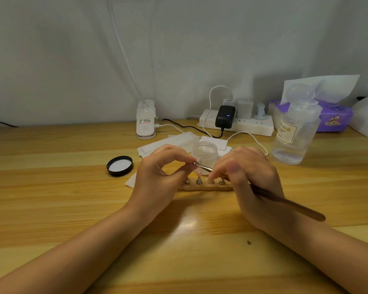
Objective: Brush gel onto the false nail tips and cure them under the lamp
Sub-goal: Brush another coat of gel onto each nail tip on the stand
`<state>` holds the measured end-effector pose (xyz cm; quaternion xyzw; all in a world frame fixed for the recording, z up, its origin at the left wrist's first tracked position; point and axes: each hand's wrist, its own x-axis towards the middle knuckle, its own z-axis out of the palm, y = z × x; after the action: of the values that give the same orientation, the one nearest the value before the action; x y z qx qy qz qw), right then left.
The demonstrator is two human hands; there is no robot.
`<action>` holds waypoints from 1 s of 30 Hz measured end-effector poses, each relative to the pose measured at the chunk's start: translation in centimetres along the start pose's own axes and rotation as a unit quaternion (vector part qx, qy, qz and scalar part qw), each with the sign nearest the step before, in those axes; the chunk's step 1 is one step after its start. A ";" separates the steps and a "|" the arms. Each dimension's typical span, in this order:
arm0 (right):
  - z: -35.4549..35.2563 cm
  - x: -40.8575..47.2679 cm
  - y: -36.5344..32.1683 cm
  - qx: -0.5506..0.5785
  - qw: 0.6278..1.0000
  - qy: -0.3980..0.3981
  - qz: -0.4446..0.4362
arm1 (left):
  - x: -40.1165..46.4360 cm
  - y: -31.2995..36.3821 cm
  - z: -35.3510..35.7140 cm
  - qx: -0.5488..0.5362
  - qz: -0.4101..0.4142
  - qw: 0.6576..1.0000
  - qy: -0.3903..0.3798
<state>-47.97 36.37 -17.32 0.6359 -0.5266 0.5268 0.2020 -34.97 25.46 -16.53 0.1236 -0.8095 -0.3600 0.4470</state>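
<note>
Two bare forearms, no sleeves, short unpainted fingernails

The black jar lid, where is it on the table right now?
In the head view, the black jar lid lies inside-up on the wooden table, just left of the left hand and left of the open gel jar.

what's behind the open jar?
Behind the open jar: a white pad, white cable and power strip. The jar's base is covered by the fingers.

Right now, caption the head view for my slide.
Left hand pinches a nail tip; right hand brushes it with the gel brush.
</note>
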 end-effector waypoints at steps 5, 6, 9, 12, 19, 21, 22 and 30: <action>-0.4 0.1 0.1 0.065 0.991 0.010 0.117 | 0.0 0.0 0.0 -0.007 -0.010 1.000 -0.003; -0.5 0.1 0.1 0.074 0.988 0.012 0.134 | 0.0 0.0 0.0 -0.007 -0.010 1.000 -0.002; -0.5 0.1 -0.1 0.078 0.990 0.019 0.115 | 0.0 0.1 0.1 -0.002 -0.009 1.000 -0.001; 0.0 0.2 -0.2 0.054 0.998 0.021 0.031 | 0.0 0.1 0.0 0.005 -0.007 1.000 0.000; -0.3 0.1 0.1 0.057 0.994 0.015 0.094 | 0.0 0.1 0.0 0.005 -0.015 1.000 0.000; -0.4 0.1 0.2 0.079 0.987 0.022 0.138 | -0.1 0.1 0.0 0.000 -0.018 1.000 -0.002; -0.4 0.2 0.2 0.084 0.985 0.025 0.150 | -0.1 0.2 0.0 -0.001 -0.018 1.000 -0.002; 0.2 0.1 -0.1 0.022 1.000 0.013 0.017 | 0.0 0.2 0.0 0.015 -0.015 1.000 0.002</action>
<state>-47.78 36.20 -17.25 0.6243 -0.5226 0.5502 0.1857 -34.96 25.59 -16.35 0.1434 -0.8120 -0.3541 0.4412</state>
